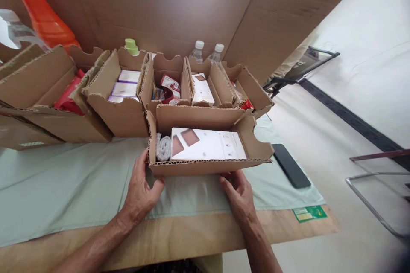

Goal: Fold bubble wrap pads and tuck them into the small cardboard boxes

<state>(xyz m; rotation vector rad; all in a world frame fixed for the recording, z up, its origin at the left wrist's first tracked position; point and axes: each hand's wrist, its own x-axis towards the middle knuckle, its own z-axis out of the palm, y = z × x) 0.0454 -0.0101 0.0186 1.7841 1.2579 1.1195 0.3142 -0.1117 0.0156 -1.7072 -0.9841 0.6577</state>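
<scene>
An open cardboard bin (pixel 211 168) lies sideways before me, in front of a row of similar bins. My left hand (pixel 142 187) grips its left end, fingers against the side and thumb near the lower front corner. At the lower front edge, my right hand (pixel 238 192) has its fingers curled at the underside, the tips hidden. Inside the bin sits a white printed box (pixel 211 145) with brown squares on it. Beside that box, at the left end, is a roll of clear plastic wrap (pixel 163 148).
Behind stand bins with a red packet (pixel 71 94), white-and-purple boxes (pixel 124 89), and a red-and-white packet (pixel 171 86). An orange bottle (pixel 48 19) and clear bottles (pixel 197 51) stand near a cardboard backboard (pixel 166 8). A black phone (pixel 291 166) lies right on the green cloth (pixel 86 183).
</scene>
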